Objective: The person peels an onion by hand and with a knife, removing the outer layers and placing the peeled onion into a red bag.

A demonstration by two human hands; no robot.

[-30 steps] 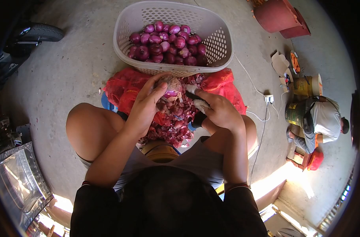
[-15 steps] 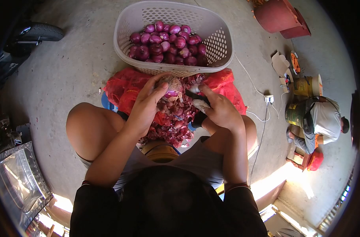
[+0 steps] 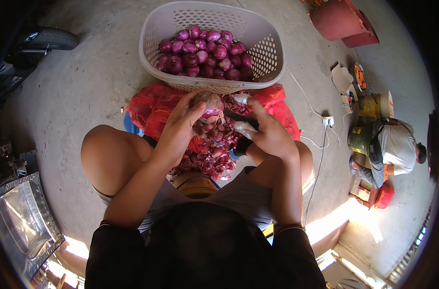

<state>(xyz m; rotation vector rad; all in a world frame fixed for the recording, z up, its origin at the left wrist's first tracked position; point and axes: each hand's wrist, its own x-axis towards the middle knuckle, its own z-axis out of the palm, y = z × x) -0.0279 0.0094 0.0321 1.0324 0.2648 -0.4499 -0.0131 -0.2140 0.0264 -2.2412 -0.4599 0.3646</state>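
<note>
My left hand (image 3: 181, 123) holds a partly peeled red onion (image 3: 211, 108), dry brown skin on its top and shiny purple below. In my right hand (image 3: 267, 127) is a dark knife (image 3: 236, 116), its tip close to the onion's right side. White wrapping covers the thumb and a finger of that hand. Loose onion skins (image 3: 212, 154) lie heaped under both hands, between my knees. A light plastic basket (image 3: 149, 53) with many peeled purple onions (image 3: 205, 53) stands just beyond. Red mesh sacks (image 3: 149, 108) lie on either side of the skins.
At the right, a co-worker (image 3: 398, 147) bends over beside buckets (image 3: 371, 105). A power strip (image 3: 328, 120) with cables lies on the floor. Red tubs (image 3: 337, 19) stand at the upper right, a wheel (image 3: 55, 38) at the upper left.
The wrapped finger of my right hand has lifted and spread away from the knife. The blade has shifted very slightly; my left hand and the onion are nearly unchanged.
</note>
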